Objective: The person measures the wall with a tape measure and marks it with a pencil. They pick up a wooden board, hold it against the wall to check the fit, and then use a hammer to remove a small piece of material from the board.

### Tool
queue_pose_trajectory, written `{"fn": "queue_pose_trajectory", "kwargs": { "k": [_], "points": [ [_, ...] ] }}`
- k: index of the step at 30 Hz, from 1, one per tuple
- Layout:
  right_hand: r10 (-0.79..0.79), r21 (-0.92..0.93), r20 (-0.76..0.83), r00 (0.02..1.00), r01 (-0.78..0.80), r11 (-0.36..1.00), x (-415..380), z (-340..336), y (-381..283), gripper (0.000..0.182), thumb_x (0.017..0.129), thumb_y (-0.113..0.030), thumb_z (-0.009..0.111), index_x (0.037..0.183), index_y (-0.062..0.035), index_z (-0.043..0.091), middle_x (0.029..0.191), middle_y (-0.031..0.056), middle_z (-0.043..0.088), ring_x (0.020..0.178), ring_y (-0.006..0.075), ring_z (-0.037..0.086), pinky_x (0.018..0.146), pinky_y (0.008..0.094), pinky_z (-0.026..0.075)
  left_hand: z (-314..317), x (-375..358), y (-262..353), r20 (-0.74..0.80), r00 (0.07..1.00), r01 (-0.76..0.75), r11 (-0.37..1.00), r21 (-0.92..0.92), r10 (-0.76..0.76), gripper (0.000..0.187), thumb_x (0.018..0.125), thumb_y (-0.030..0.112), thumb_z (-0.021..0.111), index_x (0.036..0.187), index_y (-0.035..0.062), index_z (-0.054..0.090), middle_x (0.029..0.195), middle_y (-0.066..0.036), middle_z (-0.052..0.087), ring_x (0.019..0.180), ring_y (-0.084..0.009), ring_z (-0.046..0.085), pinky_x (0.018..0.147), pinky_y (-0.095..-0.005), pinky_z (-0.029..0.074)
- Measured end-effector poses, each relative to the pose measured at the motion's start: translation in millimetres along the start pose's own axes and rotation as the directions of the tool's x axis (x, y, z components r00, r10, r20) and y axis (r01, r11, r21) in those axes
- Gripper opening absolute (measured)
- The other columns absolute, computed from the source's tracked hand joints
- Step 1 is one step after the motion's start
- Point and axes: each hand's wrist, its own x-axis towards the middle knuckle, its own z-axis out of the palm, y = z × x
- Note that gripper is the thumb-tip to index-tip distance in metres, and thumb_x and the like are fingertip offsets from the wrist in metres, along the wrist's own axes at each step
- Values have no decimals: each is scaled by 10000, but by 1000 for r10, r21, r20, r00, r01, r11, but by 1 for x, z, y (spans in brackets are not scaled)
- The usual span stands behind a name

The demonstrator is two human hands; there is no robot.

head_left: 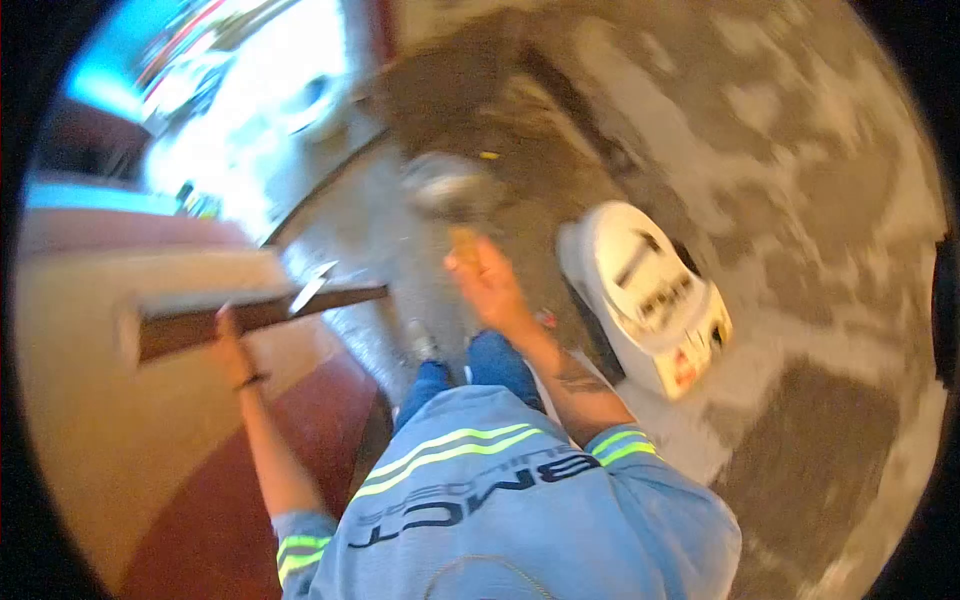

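My left hand (232,350) is on the brown edge of a door (180,328), its thumb raised along the edge and the other fingers mostly hidden. A pale metal door handle (312,288) sticks out farther along that edge. In front of my body, my right hand (488,285) is closed around a small yellowish-brown piece (465,243), too blurred to name. Beyond it, a greyish rounded object (445,187) lies on the floor, smeared by motion.
A white plastic container (640,275) with black marks and a red patch stands to my right. Patchy plaster or cement covers the wall (800,200) on the right. Bright light fills the opening (270,110) at upper left. My feet are on the grey floor (365,225).
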Motion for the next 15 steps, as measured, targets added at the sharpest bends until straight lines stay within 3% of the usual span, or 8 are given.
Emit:
{"fn": "queue_pose_trajectory", "kwargs": {
  "k": [2, 5, 6, 7, 8, 9, 12, 15],
  "points": [
    [238, -412, -105, 966, -260, 873, -31, -50, 33, 362, 837, -357, 655, 982, -33, 586, 765, 143, 635, 711, 323, 618, 629, 411, 473, -2, 6, 0, -104, 994, -11, 999, 48, 16, 432, 910, 268, 596, 1182, -67, 568, 1196, -154, 585, 1119, -225, 547, 990, -349, 407],
    [322, -570, -416, 851, -520, 636, -80, -118, 119, 366, 807, -351, 672, 1012, -56, 602, 812, 187, 648, 778, 341, 643, 660, 424, 482, -10, 13, -4, -150, 988, -42, 995, -91, 28, 437, 922, 261, 589, 1165, -102, 581, 1207, -153, 594, 1132, -220, 550, 1023, -354, 387],
    [346, -578, -514, 785, -615, 537, -88, -145, 146, 395, 799, -349, 677, 1056, -60, 598, 828, 177, 660, 812, 303, 661, 690, 406, 489, -33, 26, -41, -112, 970, -205, 972, 116, 218, 455, 927, 261, 580, 1201, -101, 553, 1250, -146, 568, 1112, -222, 560, 1012, -350, 396],
    [399, -445, -617, 679, -719, 534, -97, -174, 171, 355, 806, -337, 667, 1019, -62, 595, 817, 172, 655, 792, 321, 652, 692, 424, 484, -32, 20, -24, -124, 988, -88, 995, 56, 95, 483, 928, 270, 576, 1242, -93, 521, 1290, -137, 538, 1127, -233, 540, 1035, -350, 366],
    [455, -299, -695, 557, -799, 522, -102, -202, 192, 318, 813, -324, 657, 982, -63, 592, 806, 167, 650, 773, 340, 642, 695, 442, 479, -38, 6, 0, 30, 956, -274, 858, 435, 290, 537, 930, 313, 566, 1281, -86, 486, 1303, -134, 522, 1160, -235, 505, 1066, -353, 316],
    [398, -209, -775, 490, -794, 571, -105, -226, 212, 277, 807, -270, 643, 939, -37, 573, 764, 185, 631, 755, 369, 630, 680, 459, 478, -23, 1, 25, -159, 984, 79, 996, -34, -84, 564, 938, 347, 543, 1304, -76, 468, 1320, -149, 504, 1214, -236, 455, 1088, -358, 274],
    [-6, -305, -929, 371, -753, 583, -105, -310, 304, 197, 803, -150, 580, 877, 27, 535, 726, 228, 593, 716, 406, 602, 652, 483, 471, -46, -9, 13, -106, 994, 35, 998, 46, -30, 610, 973, 415, 421, 1388, -29, 374, 1439, -158, 375, 1333, -261, 345, 1135, -372, 186],
    [117, -166, -960, 254, -854, 493, -102, -388, 372, 194, 783, -131, 571, 840, 47, 519, 809, 252, 566, 783, 400, 573, 664, 486, 449, -42, -20, 35, -297, 952, 69, 997, -19, -71, 582, 975, 402, 402, 1400, 6, 372, 1413, -170, 411, 1292, -300, 394, 1118, -421, 232]
  ]
}}
